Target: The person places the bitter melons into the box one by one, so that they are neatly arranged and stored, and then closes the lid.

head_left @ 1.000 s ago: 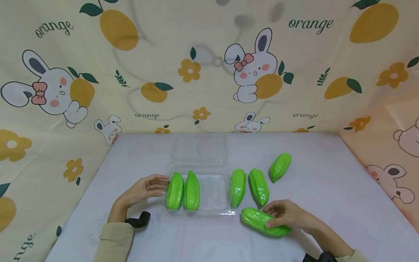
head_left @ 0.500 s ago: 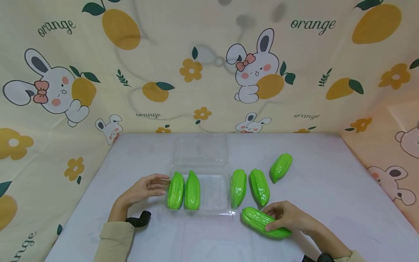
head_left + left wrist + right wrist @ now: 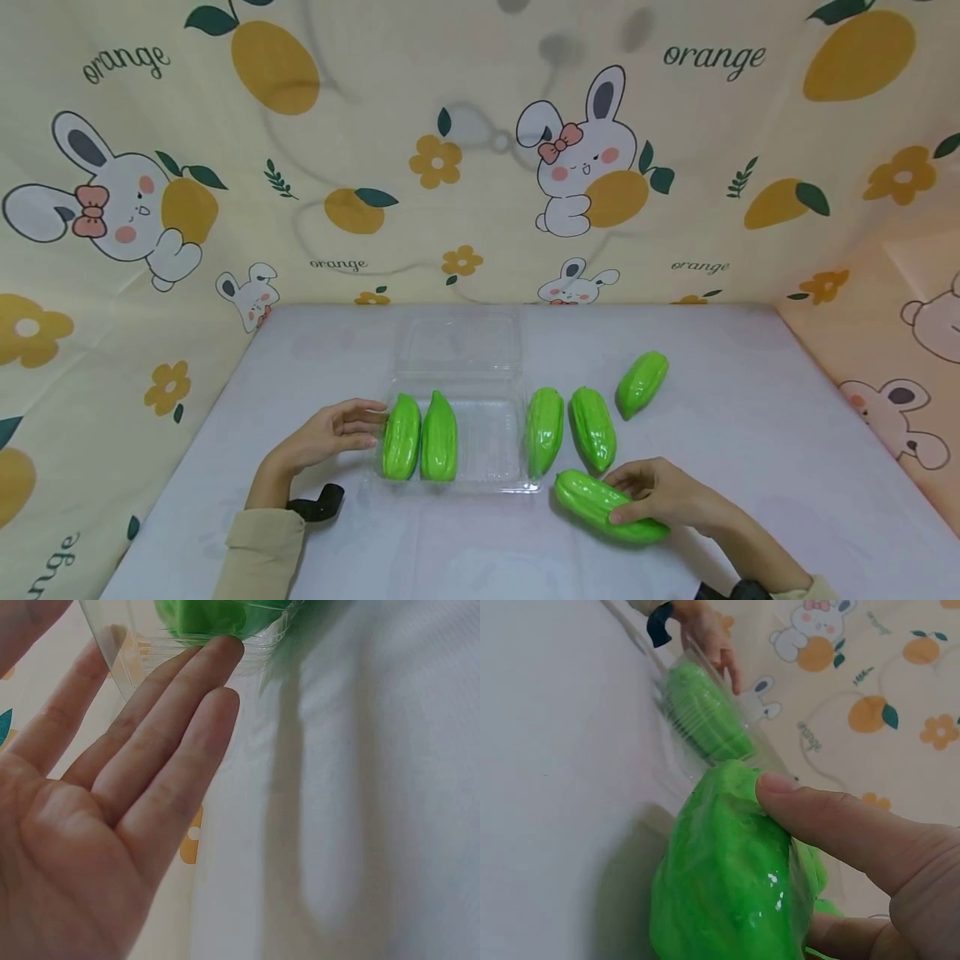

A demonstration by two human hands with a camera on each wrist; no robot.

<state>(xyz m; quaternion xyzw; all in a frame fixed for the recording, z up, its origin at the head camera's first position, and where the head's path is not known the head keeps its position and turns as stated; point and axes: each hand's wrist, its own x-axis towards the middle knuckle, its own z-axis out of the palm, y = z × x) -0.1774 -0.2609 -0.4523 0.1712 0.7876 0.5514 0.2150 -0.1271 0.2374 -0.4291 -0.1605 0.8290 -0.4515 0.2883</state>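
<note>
My right hand (image 3: 663,498) pinches a ridged green toy vegetable (image 3: 588,502), a long glossy piece, between thumb and fingers. It lies aslant low over the table, front right of the clear plastic clamshell box (image 3: 491,437); whether it touches the table I cannot tell. In the right wrist view the thumb (image 3: 832,817) presses on the vegetable's side. My left hand (image 3: 337,433) has its fingers stretched out against the box's left wall; in the left wrist view the fingertips (image 3: 225,652) meet the clear plastic. Two like vegetables, a left one (image 3: 402,437) and a right one (image 3: 439,437), stand side by side in the box's left part.
Right of the box lie three more green vegetables: a near one (image 3: 545,429), a middle one (image 3: 593,429) and a far one (image 3: 642,383). The box lid (image 3: 457,342) lies folded back on the white table (image 3: 322,567). A printed cloth (image 3: 465,150) hangs behind.
The gripped vegetable has lifted or tilted very slightly at its left end. My left hand, the box and the other vegetables stay where they were.
</note>
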